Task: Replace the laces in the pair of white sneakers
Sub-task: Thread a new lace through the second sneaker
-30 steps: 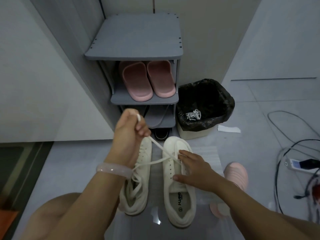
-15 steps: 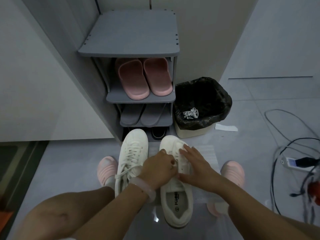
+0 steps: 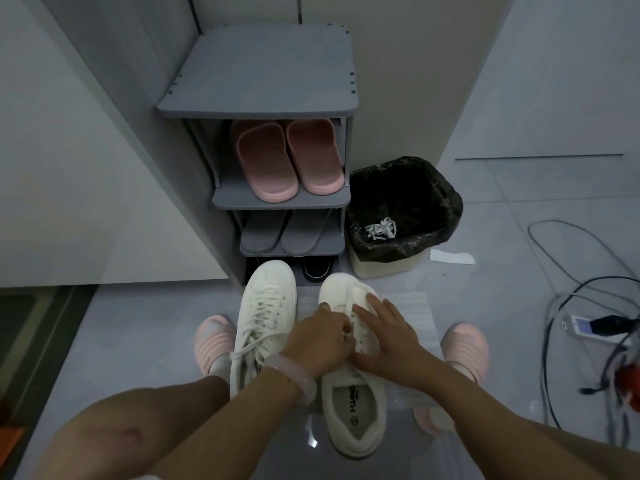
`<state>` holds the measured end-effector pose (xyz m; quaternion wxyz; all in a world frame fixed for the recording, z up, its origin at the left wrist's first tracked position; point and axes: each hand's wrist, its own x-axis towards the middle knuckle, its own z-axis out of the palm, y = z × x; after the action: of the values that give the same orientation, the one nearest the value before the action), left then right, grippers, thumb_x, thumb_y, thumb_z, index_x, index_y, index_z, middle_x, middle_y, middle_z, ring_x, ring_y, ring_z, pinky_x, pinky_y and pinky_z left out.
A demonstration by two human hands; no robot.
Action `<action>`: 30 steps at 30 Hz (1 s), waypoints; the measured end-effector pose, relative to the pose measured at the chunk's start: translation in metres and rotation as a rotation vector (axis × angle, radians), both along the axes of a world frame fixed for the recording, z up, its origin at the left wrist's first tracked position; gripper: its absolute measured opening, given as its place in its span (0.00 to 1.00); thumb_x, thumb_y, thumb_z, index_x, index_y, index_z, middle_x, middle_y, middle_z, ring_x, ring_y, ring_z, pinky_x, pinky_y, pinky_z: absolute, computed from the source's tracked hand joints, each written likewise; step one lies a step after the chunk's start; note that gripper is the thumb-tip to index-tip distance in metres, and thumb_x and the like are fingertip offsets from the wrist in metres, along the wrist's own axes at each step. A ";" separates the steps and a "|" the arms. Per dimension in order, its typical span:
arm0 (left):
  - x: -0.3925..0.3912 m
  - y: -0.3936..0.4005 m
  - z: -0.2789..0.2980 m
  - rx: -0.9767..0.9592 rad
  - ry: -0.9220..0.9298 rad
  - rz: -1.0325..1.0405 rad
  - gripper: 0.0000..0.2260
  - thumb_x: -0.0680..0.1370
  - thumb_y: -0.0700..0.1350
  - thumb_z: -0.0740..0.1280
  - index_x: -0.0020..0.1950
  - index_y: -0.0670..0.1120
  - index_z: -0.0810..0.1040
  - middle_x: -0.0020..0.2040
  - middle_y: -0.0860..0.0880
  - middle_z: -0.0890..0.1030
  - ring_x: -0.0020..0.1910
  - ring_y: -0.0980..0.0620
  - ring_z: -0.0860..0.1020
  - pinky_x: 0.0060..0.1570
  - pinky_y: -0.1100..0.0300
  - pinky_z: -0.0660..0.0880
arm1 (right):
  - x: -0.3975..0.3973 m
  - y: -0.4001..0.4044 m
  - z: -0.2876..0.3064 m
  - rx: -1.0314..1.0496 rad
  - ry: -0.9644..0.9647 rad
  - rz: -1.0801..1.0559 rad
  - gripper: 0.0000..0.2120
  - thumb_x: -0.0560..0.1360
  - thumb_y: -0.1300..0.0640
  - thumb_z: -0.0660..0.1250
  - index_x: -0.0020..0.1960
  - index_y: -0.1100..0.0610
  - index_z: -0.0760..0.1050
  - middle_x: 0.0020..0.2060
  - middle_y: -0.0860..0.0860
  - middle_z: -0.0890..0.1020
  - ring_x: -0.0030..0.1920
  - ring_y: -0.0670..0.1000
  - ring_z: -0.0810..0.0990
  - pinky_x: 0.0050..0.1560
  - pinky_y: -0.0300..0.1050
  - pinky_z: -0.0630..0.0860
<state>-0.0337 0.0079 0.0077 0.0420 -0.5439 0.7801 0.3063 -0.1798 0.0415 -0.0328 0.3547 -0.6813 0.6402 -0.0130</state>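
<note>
Down from a second ago: left hand (image 3: 320,341), then raised above the shoes with a lace end pulled taut, now low on the right sneaker (image 3: 349,375), fingers curled over its eyelet rows, seemingly pinching the lace there, though the lace itself hidden under the knuckles. Little different from half a second ago, both hands already at that spot. Right hand (image 3: 384,336) flat along the same shoe's outer side, fingers straight and spread toward the toe, pressing, gripping nothing. Pale bangle (image 3: 294,372) on the left wrist. Left sneaker (image 3: 265,317) just beside, already laced, loose ends trailing near its heel. Both sneakers on the floor before the grey shoe rack (image 3: 263,71). Bundled white laces (image 3: 381,229) inside the black-lined bin (image 3: 446,202).
</note>
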 end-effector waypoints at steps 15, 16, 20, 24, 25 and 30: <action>0.043 -0.042 0.059 0.451 1.060 0.728 0.13 0.81 0.39 0.56 0.36 0.44 0.72 0.33 0.47 0.77 0.19 0.59 0.64 0.18 0.70 0.58 | 0.001 -0.002 0.013 -0.018 -0.151 -0.070 0.36 0.69 0.44 0.70 0.70 0.53 0.58 0.74 0.50 0.54 0.74 0.52 0.55 0.71 0.50 0.59; 0.037 -0.037 0.055 0.529 1.062 0.706 0.13 0.81 0.40 0.56 0.37 0.44 0.70 0.35 0.46 0.80 0.17 0.58 0.64 0.18 0.71 0.56 | 0.002 0.000 0.014 -0.027 -0.228 -0.119 0.34 0.68 0.47 0.72 0.67 0.52 0.60 0.70 0.50 0.61 0.69 0.52 0.64 0.67 0.47 0.66; 0.020 -0.026 0.029 0.299 0.476 0.445 0.12 0.80 0.51 0.59 0.39 0.47 0.70 0.36 0.50 0.75 0.32 0.56 0.75 0.32 0.63 0.70 | 0.006 0.006 0.015 -0.063 -0.307 -0.216 0.30 0.66 0.50 0.74 0.59 0.47 0.58 0.53 0.46 0.72 0.44 0.43 0.74 0.43 0.37 0.73; 0.027 -0.022 0.017 0.096 -0.035 0.041 0.13 0.74 0.56 0.66 0.52 0.49 0.78 0.53 0.52 0.78 0.53 0.52 0.76 0.55 0.56 0.73 | 0.005 0.002 0.012 -0.084 -0.302 -0.115 0.48 0.68 0.49 0.73 0.75 0.47 0.43 0.67 0.42 0.59 0.62 0.40 0.62 0.60 0.33 0.63; 0.028 -0.021 0.017 0.096 -0.105 -0.016 0.13 0.74 0.55 0.66 0.52 0.48 0.79 0.53 0.51 0.79 0.53 0.52 0.76 0.54 0.55 0.73 | 0.004 0.001 0.011 -0.077 -0.258 -0.072 0.47 0.69 0.48 0.72 0.76 0.49 0.43 0.70 0.44 0.57 0.67 0.42 0.60 0.63 0.33 0.60; 0.036 -0.027 0.022 0.101 -0.010 0.017 0.09 0.75 0.49 0.66 0.45 0.45 0.82 0.47 0.51 0.80 0.49 0.52 0.77 0.52 0.55 0.74 | 0.002 -0.002 0.011 -0.086 -0.273 -0.188 0.30 0.73 0.52 0.69 0.70 0.57 0.63 0.68 0.51 0.65 0.66 0.48 0.66 0.62 0.30 0.60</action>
<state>0.0018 -0.0187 0.0296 0.0706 -0.5492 0.7588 0.3428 -0.1782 0.0391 -0.0214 0.4061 -0.6250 0.6458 -0.1656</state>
